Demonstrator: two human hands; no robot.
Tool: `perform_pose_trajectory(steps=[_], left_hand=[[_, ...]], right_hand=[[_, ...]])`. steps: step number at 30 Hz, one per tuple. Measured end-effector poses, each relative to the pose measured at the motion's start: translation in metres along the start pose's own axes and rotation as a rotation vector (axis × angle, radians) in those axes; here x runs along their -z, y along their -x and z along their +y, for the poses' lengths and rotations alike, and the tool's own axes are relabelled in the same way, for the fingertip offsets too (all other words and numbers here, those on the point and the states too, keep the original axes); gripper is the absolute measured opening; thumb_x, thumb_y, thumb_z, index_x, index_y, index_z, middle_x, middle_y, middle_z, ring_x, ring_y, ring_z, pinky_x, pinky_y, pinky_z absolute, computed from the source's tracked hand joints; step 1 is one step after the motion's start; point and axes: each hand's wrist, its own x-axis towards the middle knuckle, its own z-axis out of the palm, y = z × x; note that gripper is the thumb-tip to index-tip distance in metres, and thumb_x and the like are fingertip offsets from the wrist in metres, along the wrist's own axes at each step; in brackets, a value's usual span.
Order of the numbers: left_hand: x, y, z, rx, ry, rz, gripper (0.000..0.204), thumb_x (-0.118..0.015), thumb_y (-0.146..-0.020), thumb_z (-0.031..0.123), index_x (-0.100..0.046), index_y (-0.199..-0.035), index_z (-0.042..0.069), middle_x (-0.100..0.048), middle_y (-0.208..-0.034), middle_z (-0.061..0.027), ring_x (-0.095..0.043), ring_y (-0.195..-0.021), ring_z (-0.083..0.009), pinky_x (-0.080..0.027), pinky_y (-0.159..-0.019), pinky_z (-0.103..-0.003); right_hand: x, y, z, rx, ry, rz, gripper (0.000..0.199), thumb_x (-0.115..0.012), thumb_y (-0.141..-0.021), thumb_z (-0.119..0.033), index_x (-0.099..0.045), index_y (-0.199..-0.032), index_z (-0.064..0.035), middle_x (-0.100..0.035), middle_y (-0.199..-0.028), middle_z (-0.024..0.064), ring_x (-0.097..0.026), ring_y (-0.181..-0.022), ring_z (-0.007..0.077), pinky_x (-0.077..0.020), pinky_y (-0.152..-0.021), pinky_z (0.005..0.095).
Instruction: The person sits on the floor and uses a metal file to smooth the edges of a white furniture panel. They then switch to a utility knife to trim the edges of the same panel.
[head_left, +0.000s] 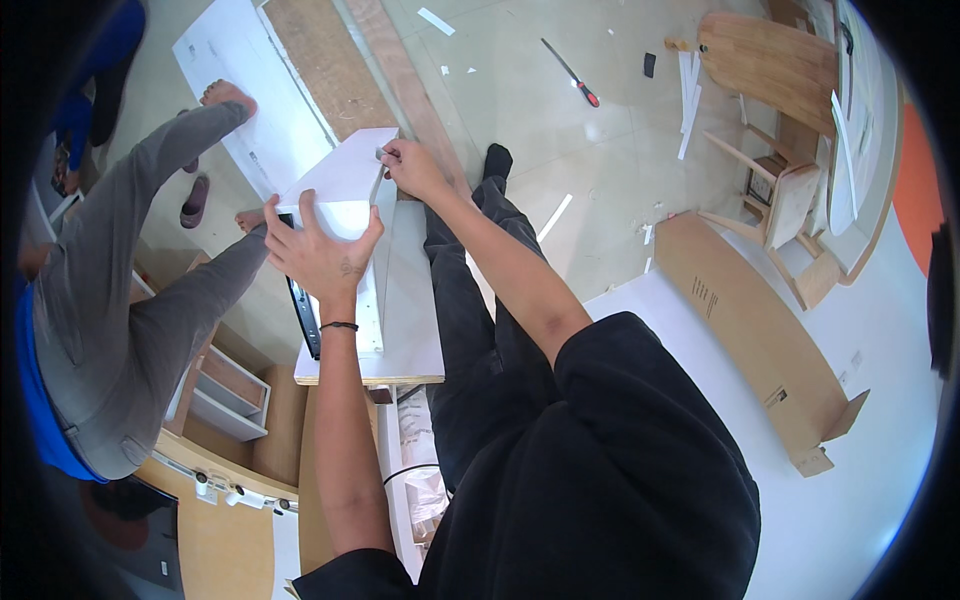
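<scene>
I stand over a white furniture panel (345,170) that is tilted up on another flat white panel (410,320). My left hand (320,250) grips the near edge of the tilted panel, with a black band on the wrist. My right hand (412,168) pinches the panel's far right corner, fingers closed on a small fitting I cannot make out. Both forearms reach up from my black shirt and black trousers.
Another person in grey trousers (130,280) and blue top stands barefoot at the left. Brown cardboard (330,65) and a white sheet lie beyond. A red-handled screwdriver (572,75) lies on the floor. A long cardboard box (760,340) and wooden chair parts (775,70) sit right.
</scene>
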Motion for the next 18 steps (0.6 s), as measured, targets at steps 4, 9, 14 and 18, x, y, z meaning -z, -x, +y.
perform_pose_trajectory(steps=[4,9,14,18], left_hand=[[0.002,-0.001,0.0,0.011,0.022,-0.013,0.071,-0.076,-0.06,0.059,-0.062,-0.113,0.014,-0.043,-0.135,-0.0181,-0.047,-0.114,-0.0391,-0.04,-0.086,-0.048],[0.005,-0.001,0.001,0.032,0.052,-0.023,0.071,-0.077,-0.059,0.058,-0.062,-0.112,0.014,-0.043,-0.135,-0.0187,-0.047,-0.113,-0.0393,-0.039,-0.087,-0.048],[0.006,-0.003,0.0,0.031,0.073,0.012,0.072,-0.076,-0.058,0.06,-0.062,-0.11,0.013,-0.044,-0.135,-0.0203,-0.048,-0.109,-0.0392,-0.039,-0.084,-0.047],[0.008,-0.003,-0.001,0.074,0.112,-0.042,0.072,-0.077,-0.058,0.058,-0.063,-0.112,0.013,-0.044,-0.135,-0.0175,-0.048,-0.109,-0.038,-0.039,-0.087,-0.046]], right_hand=[[0.004,0.0,-0.007,-0.035,0.034,-0.027,0.018,-0.061,-0.093,-0.01,-0.066,-0.102,0.0047,-0.071,-0.082,0.0152,-0.071,-0.068,0.0194,-0.0529,-0.065,0.0338],[0.01,0.006,-0.021,0.01,0.167,0.013,0.017,-0.063,-0.09,-0.011,-0.068,-0.1,0.0022,-0.07,-0.087,0.0186,-0.069,-0.074,0.0284,-0.0525,-0.07,0.0393],[0.013,0.012,-0.036,-0.084,0.052,0.028,0.016,-0.064,-0.086,-0.01,-0.07,-0.095,0.0014,-0.069,-0.094,0.0226,-0.066,-0.087,0.0402,-0.051,-0.078,0.0458],[0.014,0.017,-0.043,-0.01,0.121,0.044,0.015,-0.062,-0.087,-0.008,-0.069,-0.096,0.0018,-0.068,-0.097,0.0228,-0.065,-0.091,0.0396,-0.0504,-0.08,0.0454]])
